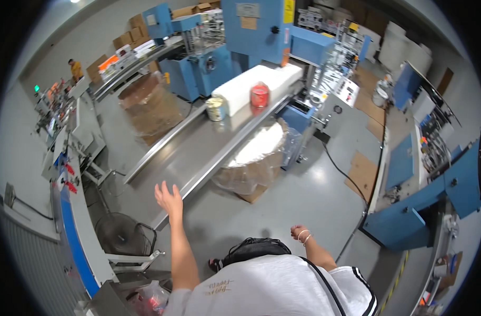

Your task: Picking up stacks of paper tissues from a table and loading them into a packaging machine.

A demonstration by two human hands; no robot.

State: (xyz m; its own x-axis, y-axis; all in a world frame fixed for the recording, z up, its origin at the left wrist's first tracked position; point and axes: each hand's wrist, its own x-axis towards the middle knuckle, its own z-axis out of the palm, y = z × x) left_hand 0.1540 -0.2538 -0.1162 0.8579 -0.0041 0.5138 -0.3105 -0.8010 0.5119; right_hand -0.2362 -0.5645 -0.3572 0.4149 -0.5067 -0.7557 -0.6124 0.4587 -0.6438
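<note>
My left hand reaches over the near end of a long stainless-steel table with raised edges. Its fingers are spread and hold nothing; I cannot tell whether it touches the metal rim. Down at my side hangs my right hand, fingers curled in, with nothing visible in it and bracelets at the wrist. Farther up the table stand a red tin and a pale yellowish tin, both upright. Against them lies a long white block, like a row of stacked soft sheets.
A blue machine stands at the table's far end. Plastic-lined bins, one brown and one with whitish contents, flank the table. A floor fan is at the left. Cables and cardboard lie on the right floor.
</note>
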